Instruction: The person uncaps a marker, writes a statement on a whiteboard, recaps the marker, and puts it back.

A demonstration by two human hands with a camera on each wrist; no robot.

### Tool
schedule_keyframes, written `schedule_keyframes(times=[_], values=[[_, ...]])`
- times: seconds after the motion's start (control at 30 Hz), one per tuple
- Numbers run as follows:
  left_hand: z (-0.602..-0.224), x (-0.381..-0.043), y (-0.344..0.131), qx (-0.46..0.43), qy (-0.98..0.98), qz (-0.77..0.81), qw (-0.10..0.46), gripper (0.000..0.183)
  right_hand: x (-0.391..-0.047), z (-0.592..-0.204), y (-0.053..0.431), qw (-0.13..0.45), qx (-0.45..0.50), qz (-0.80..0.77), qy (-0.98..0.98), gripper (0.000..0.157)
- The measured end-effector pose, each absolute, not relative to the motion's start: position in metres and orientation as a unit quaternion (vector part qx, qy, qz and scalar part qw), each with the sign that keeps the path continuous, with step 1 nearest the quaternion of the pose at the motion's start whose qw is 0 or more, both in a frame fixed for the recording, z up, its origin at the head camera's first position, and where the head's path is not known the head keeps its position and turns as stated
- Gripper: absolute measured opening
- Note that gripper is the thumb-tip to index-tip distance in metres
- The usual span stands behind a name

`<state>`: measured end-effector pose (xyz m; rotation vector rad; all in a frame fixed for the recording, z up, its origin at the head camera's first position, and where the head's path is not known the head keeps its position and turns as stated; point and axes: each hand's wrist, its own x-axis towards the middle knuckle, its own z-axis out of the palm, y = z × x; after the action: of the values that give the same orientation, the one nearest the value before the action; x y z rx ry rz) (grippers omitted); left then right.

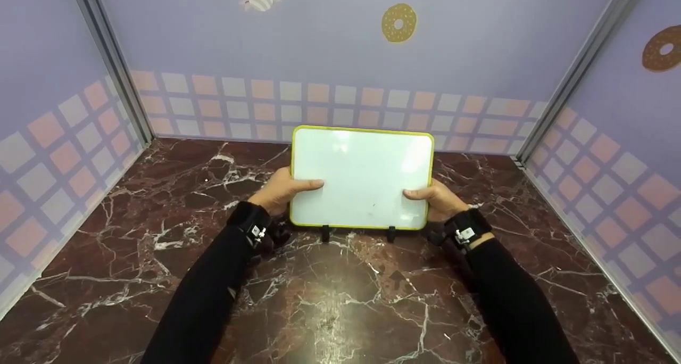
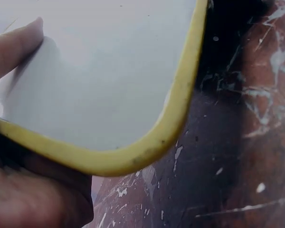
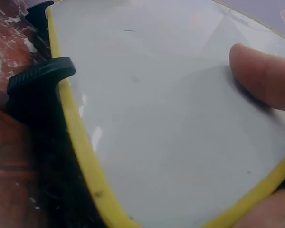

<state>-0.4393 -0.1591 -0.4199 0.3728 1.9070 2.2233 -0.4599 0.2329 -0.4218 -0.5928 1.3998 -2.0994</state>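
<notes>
A small whiteboard (image 1: 362,178) with a yellow frame stands leaning back in the middle of the head view. Its lower edge sits in a black stand, whose two front hooks (image 1: 325,233) show below the frame. My left hand (image 1: 279,189) grips the left side, thumb on the white face and fingers behind. On the right side my right hand (image 1: 439,198) grips in the same way. The right wrist view shows a black hook (image 3: 42,78) lapping over the yellow edge (image 3: 80,142). In the left wrist view the rounded yellow corner (image 2: 128,159) is close up. The fingers behind the board are mostly hidden.
The board stands on a dark red marbled tabletop (image 1: 330,300). Behind it rises a lilac wall (image 1: 330,39) with pink and white squares, and similar panels close off both sides. Metal posts (image 1: 114,60) mark the corners.
</notes>
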Motion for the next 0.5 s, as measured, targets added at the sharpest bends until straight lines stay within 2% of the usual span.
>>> schedule_keyframes(times=[0.5], values=[[-0.418,-0.427,-0.162,0.136,0.636,0.750,0.124,0.033,-0.449,-0.427,0.234,0.275,-0.238,-0.765,0.531,0.044]])
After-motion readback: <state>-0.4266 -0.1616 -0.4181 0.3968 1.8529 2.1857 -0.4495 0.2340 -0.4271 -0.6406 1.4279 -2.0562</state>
